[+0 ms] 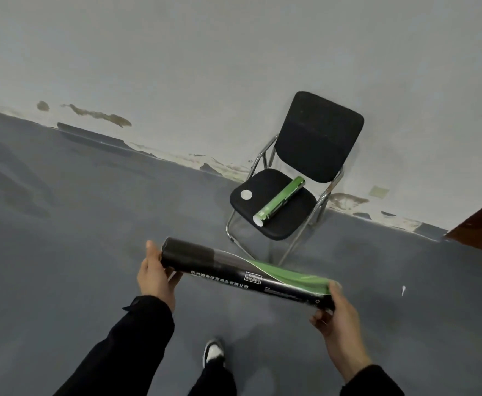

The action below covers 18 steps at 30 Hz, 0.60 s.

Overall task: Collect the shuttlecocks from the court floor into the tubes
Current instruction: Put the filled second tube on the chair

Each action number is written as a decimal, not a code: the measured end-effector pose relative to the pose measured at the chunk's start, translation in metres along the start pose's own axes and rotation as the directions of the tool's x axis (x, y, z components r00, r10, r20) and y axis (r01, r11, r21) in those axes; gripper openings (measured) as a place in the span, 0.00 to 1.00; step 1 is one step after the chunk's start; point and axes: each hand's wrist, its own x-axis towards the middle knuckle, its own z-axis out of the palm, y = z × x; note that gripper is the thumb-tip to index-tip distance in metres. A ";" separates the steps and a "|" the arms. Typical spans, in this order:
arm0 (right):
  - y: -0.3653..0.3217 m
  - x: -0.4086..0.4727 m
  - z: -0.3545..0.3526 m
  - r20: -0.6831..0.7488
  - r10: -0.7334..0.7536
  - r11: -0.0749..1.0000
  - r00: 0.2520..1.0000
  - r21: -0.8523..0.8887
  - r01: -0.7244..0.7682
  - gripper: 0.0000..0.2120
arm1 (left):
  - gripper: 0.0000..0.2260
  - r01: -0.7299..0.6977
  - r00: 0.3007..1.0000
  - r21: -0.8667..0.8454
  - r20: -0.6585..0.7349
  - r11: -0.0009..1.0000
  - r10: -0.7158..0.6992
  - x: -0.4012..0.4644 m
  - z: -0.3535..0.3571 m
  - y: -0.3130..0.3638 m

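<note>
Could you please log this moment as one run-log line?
left hand: holds black tube end | right hand: holds other end | green tube: on chair

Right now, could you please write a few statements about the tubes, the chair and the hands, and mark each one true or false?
1. Both hands hold the black tube, the left hand at one end and the right hand at the other. True.
2. The green tube stands upright on the floor. False: it lies on its side on the chair seat.
3. A white round lid lies on the seat, apart from the green tube. True.
4. The chair stands in the middle of the court. False: it stands against the wall.
5. A small white object lies on the floor to the right. True.
</note>
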 end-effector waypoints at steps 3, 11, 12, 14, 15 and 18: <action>-0.021 0.063 0.036 -0.016 -0.046 0.999 0.999 0.010 0.046 0.15 | 0.08 0.028 0.999 0.092 0.031 0.995 -0.031 0.073 0.051 0.020; -0.077 0.207 0.126 -0.117 0.031 0.995 0.993 0.093 -0.020 0.15 | 0.18 0.030 0.986 0.250 0.152 0.968 -0.070 0.207 0.201 0.073; -0.081 0.218 0.133 -0.133 0.061 0.993 0.989 0.107 -0.047 0.14 | 0.19 0.032 0.986 0.267 0.150 0.963 -0.075 0.218 0.216 0.076; -0.088 0.242 0.142 -0.117 0.121 0.982 0.986 0.156 -0.103 0.13 | 0.23 0.020 0.979 0.315 0.188 0.949 -0.083 0.241 0.242 0.080; -0.092 0.254 0.145 -0.105 0.164 0.973 0.981 0.179 -0.144 0.12 | 0.25 0.027 0.972 0.343 0.209 0.939 -0.104 0.252 0.254 0.083; -0.104 0.298 0.162 -0.092 0.261 0.948 0.961 0.214 -0.237 0.10 | 0.30 0.068 0.932 0.289 0.323 0.955 -0.164 0.285 0.283 0.081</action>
